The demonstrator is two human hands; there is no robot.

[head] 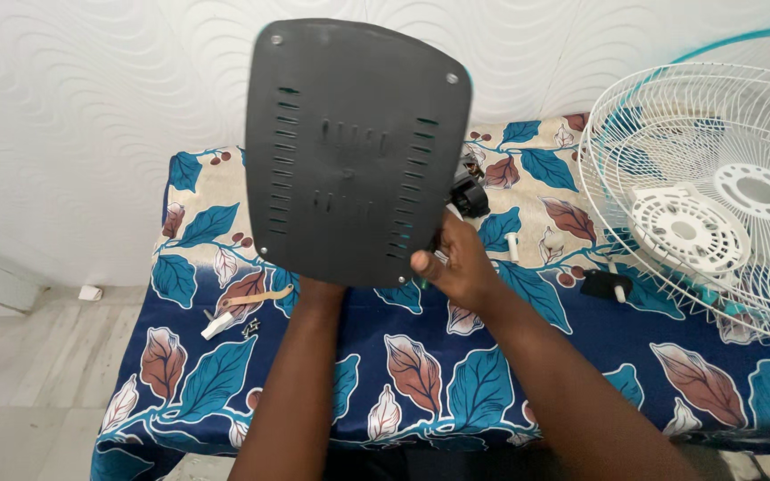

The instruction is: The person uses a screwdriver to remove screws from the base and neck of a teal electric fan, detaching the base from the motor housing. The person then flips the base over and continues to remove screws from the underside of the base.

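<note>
slippage worries us: our right hand (458,265) pinches the lower right edge of the dark vented fan cover (356,151), held upright above the table; our left hand sits hidden behind it, its grasp unclear, so a tilt could drop it.

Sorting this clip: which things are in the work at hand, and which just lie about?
In hand:
dark grey vented panel, held up by both hands: right hand; left hand hidden behind it.

Lying about:
white fan grilles
small black part
white peg
screws
leaf-print cloth
</note>
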